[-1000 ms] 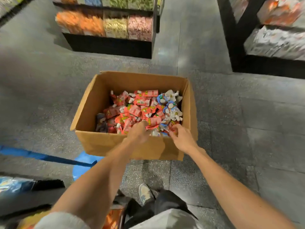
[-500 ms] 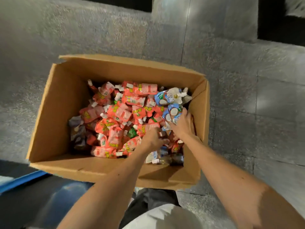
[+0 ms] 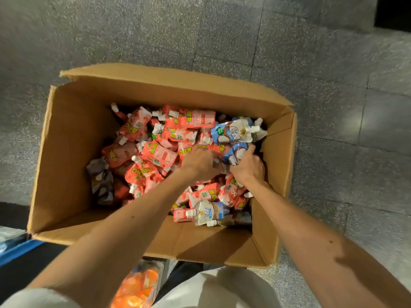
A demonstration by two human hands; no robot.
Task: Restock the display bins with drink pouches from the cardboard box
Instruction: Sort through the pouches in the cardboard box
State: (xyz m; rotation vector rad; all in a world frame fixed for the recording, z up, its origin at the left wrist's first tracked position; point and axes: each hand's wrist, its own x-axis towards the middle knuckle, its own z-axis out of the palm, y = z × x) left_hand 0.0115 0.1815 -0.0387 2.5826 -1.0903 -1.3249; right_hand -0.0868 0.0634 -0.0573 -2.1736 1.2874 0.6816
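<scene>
The floor [image 3: 322,107] is carrying everything here, its grey speckled tiles lying in rows with thin dark joints running between them. An open cardboard box [image 3: 66,152] is sitting flat on it in the middle, well apart from the far edge. A black base [image 3: 393,12] is standing on the floor at the far right corner. At the near left edge a blue strip [image 3: 20,250] is lying just beside the box's near left corner, with a dark patch [image 3: 13,215] showing above it; what that patch is cannot be told.
</scene>
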